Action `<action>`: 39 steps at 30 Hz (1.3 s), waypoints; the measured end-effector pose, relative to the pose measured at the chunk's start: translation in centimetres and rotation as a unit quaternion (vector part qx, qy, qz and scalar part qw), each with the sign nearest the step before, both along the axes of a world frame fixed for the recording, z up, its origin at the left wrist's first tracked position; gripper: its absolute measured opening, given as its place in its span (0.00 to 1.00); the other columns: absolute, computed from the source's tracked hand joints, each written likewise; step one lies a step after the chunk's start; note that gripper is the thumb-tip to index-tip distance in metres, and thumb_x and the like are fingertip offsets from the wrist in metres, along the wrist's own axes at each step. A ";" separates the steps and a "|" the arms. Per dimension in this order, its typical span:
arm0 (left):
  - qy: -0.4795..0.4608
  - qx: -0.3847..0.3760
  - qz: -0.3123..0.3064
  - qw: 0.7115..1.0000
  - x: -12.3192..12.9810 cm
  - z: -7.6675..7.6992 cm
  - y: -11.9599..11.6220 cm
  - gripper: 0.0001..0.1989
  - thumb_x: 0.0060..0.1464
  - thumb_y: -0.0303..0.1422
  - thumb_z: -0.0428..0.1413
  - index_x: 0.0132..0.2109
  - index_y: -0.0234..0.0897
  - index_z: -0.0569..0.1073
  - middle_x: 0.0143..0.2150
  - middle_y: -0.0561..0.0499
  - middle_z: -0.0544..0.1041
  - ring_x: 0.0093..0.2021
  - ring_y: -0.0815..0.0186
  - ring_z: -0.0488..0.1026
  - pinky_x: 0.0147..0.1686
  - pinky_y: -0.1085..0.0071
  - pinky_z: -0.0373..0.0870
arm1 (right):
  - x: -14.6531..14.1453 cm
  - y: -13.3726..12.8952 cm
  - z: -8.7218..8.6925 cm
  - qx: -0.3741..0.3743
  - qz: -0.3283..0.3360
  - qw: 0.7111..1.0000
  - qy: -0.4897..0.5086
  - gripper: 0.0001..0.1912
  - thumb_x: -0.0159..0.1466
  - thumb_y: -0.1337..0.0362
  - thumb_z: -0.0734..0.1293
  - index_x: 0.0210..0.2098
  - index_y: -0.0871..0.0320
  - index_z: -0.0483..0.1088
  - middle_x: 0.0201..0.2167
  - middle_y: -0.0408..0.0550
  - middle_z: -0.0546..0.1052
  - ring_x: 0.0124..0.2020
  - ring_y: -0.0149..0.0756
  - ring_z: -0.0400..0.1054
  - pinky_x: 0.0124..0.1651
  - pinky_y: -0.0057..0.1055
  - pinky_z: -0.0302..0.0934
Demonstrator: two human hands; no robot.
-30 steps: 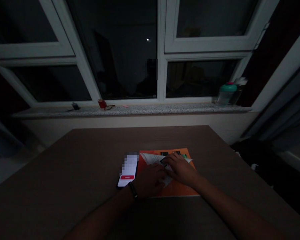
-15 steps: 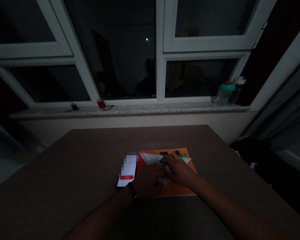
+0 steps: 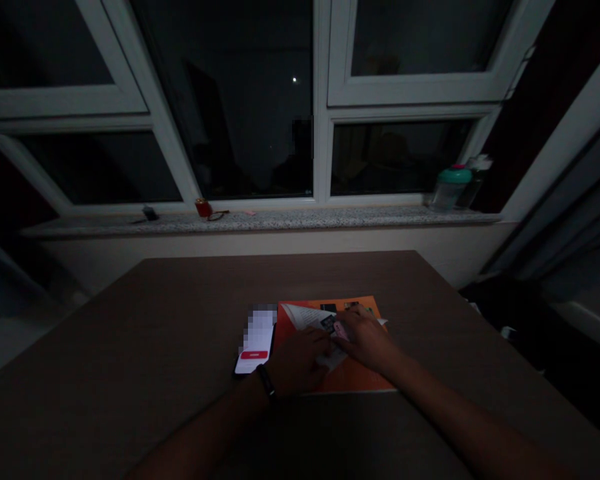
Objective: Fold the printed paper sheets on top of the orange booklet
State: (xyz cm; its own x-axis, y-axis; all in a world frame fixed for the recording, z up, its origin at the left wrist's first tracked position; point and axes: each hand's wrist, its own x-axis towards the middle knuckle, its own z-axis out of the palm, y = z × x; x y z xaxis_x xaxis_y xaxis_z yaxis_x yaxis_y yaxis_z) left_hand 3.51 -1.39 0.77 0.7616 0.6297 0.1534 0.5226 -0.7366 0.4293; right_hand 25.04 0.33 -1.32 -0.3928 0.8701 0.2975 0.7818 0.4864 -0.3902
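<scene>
An orange and red magazine [image 3: 365,380] lies on the dark brown table [image 3: 130,347]. On top of it is a folded printed sheet [image 3: 303,316], white with dark print, its pointed corners sticking out left and right. My left hand [image 3: 300,360], with a black band at the wrist, rests on the lower left part of the sheet, fingers bent and dim. My right hand [image 3: 365,339] lies over the sheet's right part, its fingers pressing on the paper. A phone [image 3: 255,340] with a lit screen lies just left of the magazine.
Beyond the table's back edge runs a speckled window sill [image 3: 290,219]. On it stand a bottle with a teal lid [image 3: 453,183], a small red jar [image 3: 203,208] and a small dark object [image 3: 149,213]. Curtains hang at both sides.
My right hand has shifted slightly to the right over the sheet, and more of the print between my hands shows. My left hand has stayed almost in place.
</scene>
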 end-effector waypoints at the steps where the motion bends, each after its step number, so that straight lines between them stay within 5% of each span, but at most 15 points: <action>1: -0.002 0.001 -0.003 1.000 0.0 -0.1 0.0 0.11 0.51 0.27 0.57 0.43 0.40 0.69 0.52 0.47 0.72 0.53 0.56 0.68 0.51 0.61 0.65 | 0.1 0.0 0.0 -0.001 -0.003 1.000 0.000 0.18 0.61 0.59 0.69 0.50 0.57 0.70 0.45 0.55 0.72 0.48 0.45 0.64 0.51 0.38 0.60; 15: 0.003 0.004 -0.004 1.000 -0.1 -0.1 0.0 0.14 0.51 0.27 0.59 0.45 0.40 0.68 0.54 0.47 0.71 0.54 0.55 0.67 0.51 0.61 0.65 | -0.1 -0.3 0.5 0.029 -0.008 0.997 -0.073 0.13 0.64 0.61 0.65 0.47 0.58 0.71 0.44 0.55 0.74 0.50 0.48 0.62 0.53 0.42 0.57; 23: 0.012 0.014 -0.007 1.000 0.0 0.1 -0.1 0.12 0.52 0.27 0.57 0.44 0.39 0.68 0.51 0.47 0.72 0.52 0.56 0.67 0.51 0.62 0.65 | -1.6 -0.8 0.7 0.085 0.031 0.987 -0.134 0.11 0.63 0.69 0.63 0.46 0.61 0.70 0.45 0.58 0.74 0.53 0.50 0.60 0.64 0.52 0.43; 30: 0.032 0.009 0.001 0.999 0.1 0.1 -0.1 0.14 0.52 0.28 0.58 0.47 0.39 0.69 0.53 0.48 0.71 0.54 0.56 0.66 0.53 0.62 0.64 | -1.8 -0.4 0.2 0.050 0.040 0.992 -0.112 0.14 0.62 0.69 0.63 0.48 0.62 0.69 0.46 0.56 0.72 0.52 0.46 0.60 0.59 0.42 0.53; 39: 0.026 0.010 -0.007 1.000 0.0 0.1 0.0 0.12 0.52 0.28 0.57 0.45 0.40 0.69 0.53 0.48 0.71 0.54 0.56 0.67 0.54 0.61 0.64 | -2.2 -0.1 -0.5 0.058 0.059 0.986 -0.148 0.14 0.62 0.70 0.63 0.47 0.63 0.68 0.47 0.58 0.71 0.51 0.48 0.61 0.59 0.44 0.53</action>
State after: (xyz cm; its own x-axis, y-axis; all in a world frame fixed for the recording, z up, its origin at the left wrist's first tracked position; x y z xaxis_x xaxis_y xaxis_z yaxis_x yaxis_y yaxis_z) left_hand 3.53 -1.40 0.85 0.7777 0.6158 0.1262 0.5331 -0.7525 0.3867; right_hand 22.84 0.25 -1.79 -0.5741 0.7800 0.2489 0.7880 0.6090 -0.0908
